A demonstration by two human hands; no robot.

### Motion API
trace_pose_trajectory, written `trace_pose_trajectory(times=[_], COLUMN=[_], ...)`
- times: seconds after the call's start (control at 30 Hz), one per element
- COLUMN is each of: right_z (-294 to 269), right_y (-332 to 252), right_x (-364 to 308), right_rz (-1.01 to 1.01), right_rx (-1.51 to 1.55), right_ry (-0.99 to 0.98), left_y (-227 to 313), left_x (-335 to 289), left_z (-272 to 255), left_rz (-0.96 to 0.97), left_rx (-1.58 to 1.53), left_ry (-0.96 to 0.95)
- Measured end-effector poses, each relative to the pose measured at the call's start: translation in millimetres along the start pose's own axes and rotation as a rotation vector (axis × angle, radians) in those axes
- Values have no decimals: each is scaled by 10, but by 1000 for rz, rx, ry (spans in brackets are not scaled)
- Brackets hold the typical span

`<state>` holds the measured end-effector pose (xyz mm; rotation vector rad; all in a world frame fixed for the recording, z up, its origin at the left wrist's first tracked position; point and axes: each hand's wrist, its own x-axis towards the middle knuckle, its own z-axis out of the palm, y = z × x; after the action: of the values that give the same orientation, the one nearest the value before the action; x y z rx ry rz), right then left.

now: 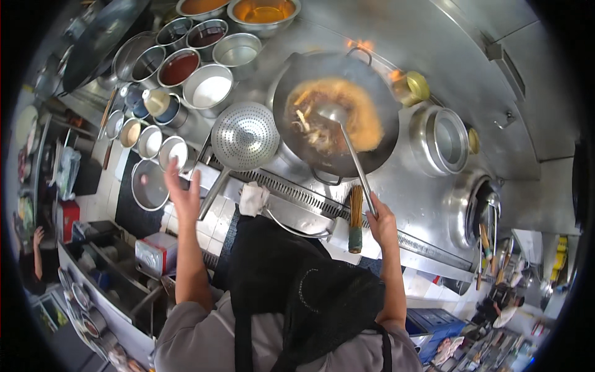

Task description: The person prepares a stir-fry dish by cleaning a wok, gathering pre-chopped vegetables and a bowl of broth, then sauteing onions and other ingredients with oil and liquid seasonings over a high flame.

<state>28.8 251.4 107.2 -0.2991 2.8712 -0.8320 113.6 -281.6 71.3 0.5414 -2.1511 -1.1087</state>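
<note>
In my right hand (382,220) is the long handle of a metal ladle (354,155), closed fingers around it. The ladle's bowl dips into the brown, bubbling sauce (362,118) in a dark wok (347,166), with pale strips of food (302,121) at the left of the liquid. My left hand (181,193) is raised with fingers spread and holds nothing. It appears just in front of a small cup of white seasoning (173,150); whether it touches the cup I cannot tell. Between the hands, a perforated strainer (245,136) lies left of the wok.
Flames (361,44) show behind the wok. A bamboo brush (356,217) and a white cloth (253,198) lie along the stove's front edge. Several metal bowls (209,87) of liquids and seasonings stand at the far left. Round metal pots (447,141) sit at the right.
</note>
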Motion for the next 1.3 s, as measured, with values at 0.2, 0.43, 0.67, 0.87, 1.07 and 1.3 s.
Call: trace_pose_trajectory(times=[0.2, 0.43, 0.67, 0.87, 1.07, 1.3], right_z=[131, 151, 111, -417, -593, -779], right_y=[421, 531, -4, -279, -540, 58], right_x=[446, 511, -87, -40, -112, -367], right_rz=[-81, -49, 288, 471, 380, -30], right_rx=[27, 78, 636, 1389, 1066, 39], right_ry=[52, 114, -142, -363, -307, -4], left_y=[651, 847, 1023, 1536, 1733, 1682], left_x=[-852, -1216, -1370, -1337, -1364, -1407], left_z=[174, 129, 435, 1203, 2076, 2109], left_rz=[64, 23, 38, 346, 527, 573], left_rx=[167, 145, 70, -13, 152, 242], left_ry=[-156, -126, -201, -519, -675, -749])
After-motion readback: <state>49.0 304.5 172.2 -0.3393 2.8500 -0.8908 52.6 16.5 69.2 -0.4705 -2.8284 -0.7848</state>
